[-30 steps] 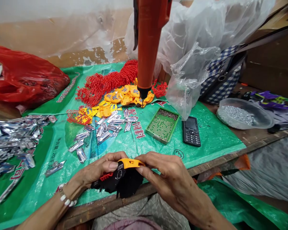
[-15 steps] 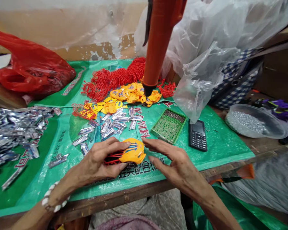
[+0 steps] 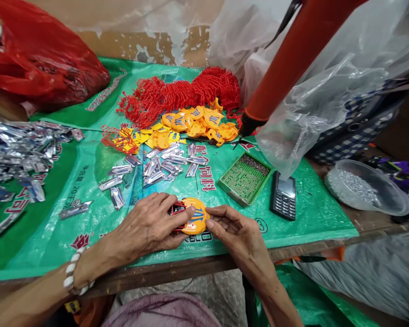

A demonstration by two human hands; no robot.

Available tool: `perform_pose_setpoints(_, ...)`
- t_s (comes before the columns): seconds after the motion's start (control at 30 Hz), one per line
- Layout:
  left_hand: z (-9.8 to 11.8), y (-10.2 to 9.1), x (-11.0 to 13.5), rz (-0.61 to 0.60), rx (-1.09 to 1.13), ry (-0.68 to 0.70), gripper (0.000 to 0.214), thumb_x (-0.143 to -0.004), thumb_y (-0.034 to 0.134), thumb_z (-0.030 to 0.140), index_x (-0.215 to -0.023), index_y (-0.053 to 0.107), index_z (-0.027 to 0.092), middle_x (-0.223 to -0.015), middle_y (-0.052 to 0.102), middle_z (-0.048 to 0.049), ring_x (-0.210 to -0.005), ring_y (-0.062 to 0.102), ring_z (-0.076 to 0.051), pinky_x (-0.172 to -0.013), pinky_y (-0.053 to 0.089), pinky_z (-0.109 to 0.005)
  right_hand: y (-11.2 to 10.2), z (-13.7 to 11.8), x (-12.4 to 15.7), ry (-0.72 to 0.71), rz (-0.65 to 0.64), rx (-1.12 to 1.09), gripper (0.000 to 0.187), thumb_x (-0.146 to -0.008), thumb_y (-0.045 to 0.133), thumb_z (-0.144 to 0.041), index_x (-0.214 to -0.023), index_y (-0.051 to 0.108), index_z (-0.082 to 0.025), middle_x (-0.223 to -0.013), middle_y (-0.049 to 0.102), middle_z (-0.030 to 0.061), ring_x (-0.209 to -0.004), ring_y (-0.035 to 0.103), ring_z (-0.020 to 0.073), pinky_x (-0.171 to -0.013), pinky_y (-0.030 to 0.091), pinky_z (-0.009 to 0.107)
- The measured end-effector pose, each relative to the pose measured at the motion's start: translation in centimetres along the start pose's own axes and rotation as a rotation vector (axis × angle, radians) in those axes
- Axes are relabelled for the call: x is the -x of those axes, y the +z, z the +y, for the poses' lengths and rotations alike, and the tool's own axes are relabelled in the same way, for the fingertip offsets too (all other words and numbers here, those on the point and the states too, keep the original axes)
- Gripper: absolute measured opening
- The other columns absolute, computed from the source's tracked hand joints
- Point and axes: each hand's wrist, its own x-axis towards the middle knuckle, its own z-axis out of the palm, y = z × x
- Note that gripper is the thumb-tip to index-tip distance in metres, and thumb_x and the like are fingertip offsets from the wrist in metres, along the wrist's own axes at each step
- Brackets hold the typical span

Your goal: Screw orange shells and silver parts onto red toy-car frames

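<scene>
My left hand (image 3: 150,225) presses down on a small toy piece with an orange cap (image 3: 196,217) and a red-and-black body, resting on the green woven sheet (image 3: 98,218) near the table's front edge. My right hand (image 3: 236,231) pinches the orange cap's right side with curled fingers. Behind them lie loose silver foil-like pieces (image 3: 163,165), a heap of orange caps (image 3: 197,125) and a pile of red plastic parts (image 3: 180,93).
An orange tool (image 3: 293,59) hangs slanted over the table's right back. A green tray of small screws (image 3: 245,177), a black phone (image 3: 283,196), a clear bowl of metal bits (image 3: 364,186), a clear plastic bag (image 3: 320,91), a red bag (image 3: 41,63), more silver pieces (image 3: 17,154) at left.
The toy piece went from held above the table edge down onto the green sheet. My right hand let go briefly, then took the orange cap again. The view shifted left.
</scene>
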Motion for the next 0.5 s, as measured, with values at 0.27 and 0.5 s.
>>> perform_pose_setpoints(0.27,0.5,0.4,0.2,-0.018,0.061,-0.058,0.028,-0.088,0.055,0.034,-0.112,0.06,0.021,-0.089,0.061,-0.0079,-0.078,0.056,-0.023,-0.066,0.041,-0.032,0.3,0.4,0.3,-0.23,0.059,0.097,0.007,-0.083,0.07,-0.027,-0.083,0.072,-0.02,-0.084,0.069,0.0047,-0.079,0.068,0.0149,-0.068,0.059,0.023)
perform_pose_setpoints(0.5,1.2,0.5,-0.1,-0.041,0.117,-0.119,0.027,-0.088,0.063,0.039,-0.109,0.057,0.023,-0.09,0.06,-0.0052,-0.079,0.056,-0.024,-0.066,0.042,-0.034,-1.0,-0.6,0.5,-0.483,0.079,0.589,0.011,-0.088,0.064,-0.023,-0.094,0.074,-0.025,-0.094,0.07,0.0048,-0.088,0.069,0.0155,-0.074,0.059,0.024)
